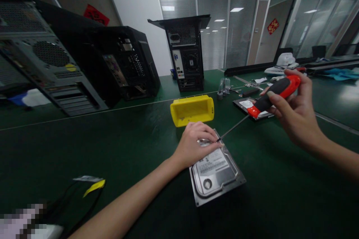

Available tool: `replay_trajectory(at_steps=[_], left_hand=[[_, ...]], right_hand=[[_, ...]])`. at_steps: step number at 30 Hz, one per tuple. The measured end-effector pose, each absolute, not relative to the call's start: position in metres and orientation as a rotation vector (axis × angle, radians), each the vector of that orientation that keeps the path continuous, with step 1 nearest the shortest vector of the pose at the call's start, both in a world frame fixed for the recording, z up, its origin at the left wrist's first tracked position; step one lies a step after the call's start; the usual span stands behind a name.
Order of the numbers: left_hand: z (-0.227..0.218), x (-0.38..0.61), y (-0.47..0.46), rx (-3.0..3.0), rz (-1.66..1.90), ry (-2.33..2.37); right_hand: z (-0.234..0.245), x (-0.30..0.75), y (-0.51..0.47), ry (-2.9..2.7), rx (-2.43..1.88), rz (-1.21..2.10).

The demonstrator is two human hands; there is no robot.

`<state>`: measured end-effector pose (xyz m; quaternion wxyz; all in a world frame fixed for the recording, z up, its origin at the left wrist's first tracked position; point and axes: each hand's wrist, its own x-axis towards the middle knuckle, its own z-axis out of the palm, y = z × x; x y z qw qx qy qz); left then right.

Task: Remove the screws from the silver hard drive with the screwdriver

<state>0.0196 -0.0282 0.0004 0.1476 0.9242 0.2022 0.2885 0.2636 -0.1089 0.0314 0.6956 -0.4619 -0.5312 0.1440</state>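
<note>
A silver hard drive (214, 175) lies label side up on the green table. My left hand (196, 142) rests over its far end, thumb and forefinger pinched together right at the dark tip of a screwdriver. Whatever sits between those fingertips is too small to make out. The red and black handle of the screwdriver (273, 95) is in my right hand (300, 112), fingers wrapped round it. Its shaft slants down to the left toward the drive's far edge. Just beyond my left hand stands a yellow bin (192, 111) with a few tiny pieces inside.
Open black computer cases (75, 56) stand at the left, and another case (186, 56) is at the back. A second hard drive (244, 104) lies behind my right hand, near small clear containers (223, 86). Cables with a yellow tag (95, 186) lie front left.
</note>
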Motion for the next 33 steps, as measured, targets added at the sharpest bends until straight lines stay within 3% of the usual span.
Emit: replay_trajectory(at_steps=[33], left_hand=[[-0.003,0.019,-0.028,2.586,0.847,0.530]], right_hand=[[0.040,0.264,-0.115,-1.354,-0.936,0.162]])
